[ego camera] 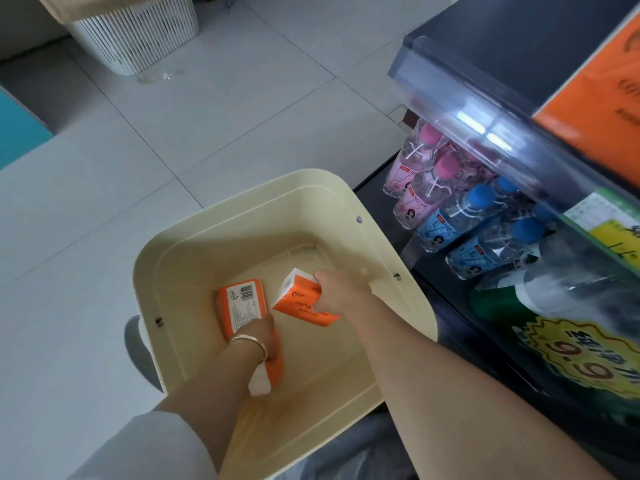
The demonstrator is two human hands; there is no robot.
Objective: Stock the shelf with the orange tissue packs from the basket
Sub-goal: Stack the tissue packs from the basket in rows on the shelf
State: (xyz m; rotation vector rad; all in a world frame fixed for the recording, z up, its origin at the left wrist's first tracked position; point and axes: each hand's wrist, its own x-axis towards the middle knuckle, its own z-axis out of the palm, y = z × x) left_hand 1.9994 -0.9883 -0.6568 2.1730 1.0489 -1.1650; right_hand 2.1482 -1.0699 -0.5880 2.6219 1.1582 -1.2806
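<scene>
Right hand point(334, 292): the grip is closed on one end of a tilted orange-and-white tissue pack point(301, 301), low inside the cream plastic basket point(242, 188). Left hand point(265, 336): laid on further orange packs point(242, 306); its closure cannot be told. Slippage from the end-hold, or snagging on the basket rim, is judged possible.

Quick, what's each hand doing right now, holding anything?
Left hand: grips an orange tissue pack in the basket.
Right hand: grips a second orange tissue pack, tilted.

Left hand point(266, 336), right hand point(337, 293), both curled.
</scene>
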